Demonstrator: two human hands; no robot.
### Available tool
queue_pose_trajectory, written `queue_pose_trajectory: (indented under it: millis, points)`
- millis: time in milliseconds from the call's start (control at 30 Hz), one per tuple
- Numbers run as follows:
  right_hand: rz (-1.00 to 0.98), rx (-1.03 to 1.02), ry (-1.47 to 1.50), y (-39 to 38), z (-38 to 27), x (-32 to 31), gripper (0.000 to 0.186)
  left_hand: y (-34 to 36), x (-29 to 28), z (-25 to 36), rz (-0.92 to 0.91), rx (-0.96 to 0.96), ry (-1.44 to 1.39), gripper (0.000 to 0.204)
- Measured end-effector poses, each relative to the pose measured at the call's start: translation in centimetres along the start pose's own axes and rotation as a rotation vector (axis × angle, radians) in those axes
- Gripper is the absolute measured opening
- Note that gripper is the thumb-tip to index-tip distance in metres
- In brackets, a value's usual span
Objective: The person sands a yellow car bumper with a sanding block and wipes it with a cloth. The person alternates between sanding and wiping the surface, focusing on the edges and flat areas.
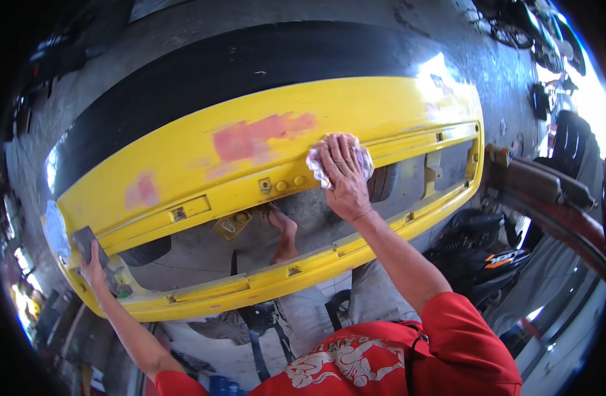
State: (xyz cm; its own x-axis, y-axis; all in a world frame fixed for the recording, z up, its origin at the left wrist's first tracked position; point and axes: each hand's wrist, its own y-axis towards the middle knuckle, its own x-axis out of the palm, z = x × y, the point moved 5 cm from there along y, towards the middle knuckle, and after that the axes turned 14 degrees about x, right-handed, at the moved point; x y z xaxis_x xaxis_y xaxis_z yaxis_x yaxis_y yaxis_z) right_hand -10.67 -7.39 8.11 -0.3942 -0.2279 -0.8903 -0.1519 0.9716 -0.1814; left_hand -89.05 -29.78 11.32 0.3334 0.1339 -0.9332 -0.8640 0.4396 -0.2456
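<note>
A large yellow car bumper (263, 102) with pink patches and a dark upper section (177, 76) lies across the view in front of me. My right hand (346, 185) presses a crumpled white and pinkish cloth (316, 165) on the yellow surface, just right of the largest pink patch. At the bumper's left end, my left hand (94, 274) grips a dark grey flat block (85, 241), beside a light blue piece of cloth or paper (56, 228).
A black scooter (468, 251) stands at the right, below a rusty red metal beam (560, 224). Tyres (570, 142) and motorbikes (514, 30) line the upper right. My bare foot (283, 224) and a small yellowish object (232, 226) show through the bumper's opening.
</note>
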Motion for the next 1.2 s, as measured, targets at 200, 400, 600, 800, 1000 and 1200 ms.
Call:
queue_pose_trajectory:
  millis: [200,400,600,800,1000,1200]
  points:
    - [0.207,0.007,-0.023,0.7,14.8,-4.2,0.058,-4.6,-1.6,4.2,-0.006,0.168,-0.357,0.083]
    - [0.359,0.19,-0.267,3.9,38.9,-9.8,0.048,-31.6,13.8,29.2,-0.657,0.396,-0.779,0.069]
    - [0.208,0.67,0.112,6.6,58.4,-14.2,0.066,-49.3,26.0,55.8,-0.773,1.169,-0.228,0.044]
    - [0.199,0.477,0.056,7.4,60.2,-15.2,0.075,-56.0,32.1,64.3,-0.794,1.436,0.152,0.045]
    - [0.329,0.373,0.013,7.3,60.0,-14.7,0.072,-59.4,34.4,66.8,-0.753,1.543,0.063,0.043]
    - [0.347,0.357,-0.001,7.6,60.8,-14.0,0.071,-62.0,36.5,69.0,-0.673,1.755,0.058,0.043]
